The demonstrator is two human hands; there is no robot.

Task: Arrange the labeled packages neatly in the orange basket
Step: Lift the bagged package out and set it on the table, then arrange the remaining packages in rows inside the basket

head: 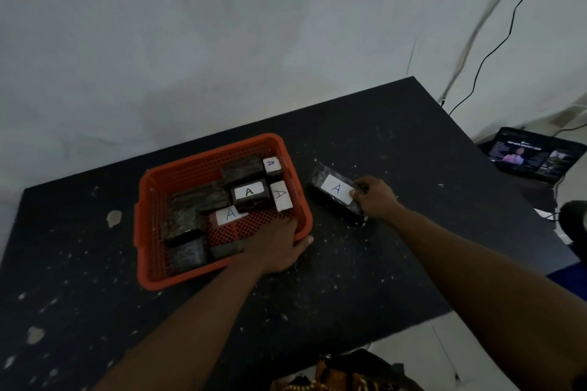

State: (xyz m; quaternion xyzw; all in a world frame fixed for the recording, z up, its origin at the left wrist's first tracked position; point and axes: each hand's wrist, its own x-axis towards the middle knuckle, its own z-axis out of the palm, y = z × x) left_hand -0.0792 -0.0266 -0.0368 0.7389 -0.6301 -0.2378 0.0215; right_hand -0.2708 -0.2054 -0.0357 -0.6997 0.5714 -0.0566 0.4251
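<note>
Patterned cloth (343, 373), nearest item, at the bottom edge below the black table (397, 263). Table: largest item, dark top flecked with pale specks, bearing all that follows. Orange basket (144, 232): perforated plastic, left of centre, holding several dark wrapped packages, 4 of them showing white labels marked A; these lie at mixed angles, not yet in rows. Loose package (336, 197): outside the basket, just right of its rim, flat on the table, long and dark, glossy wrap, white A label facing up. Judged stiff and block-like, moderately weighty for its size; wrap likely slippery, so I would pinch across the short width near the middle rather than by the label. My right hand (376, 200): fingers curled onto the near right end of the loose package, touching it at the label edge, lightly closed on it; not lifted as far as I can tell. My left hand (279, 247): draped over the basket's near right corner, fingers inside over the rim, thumb outside, steadying it. Laptop (533, 157): far right, screen lit.
</note>
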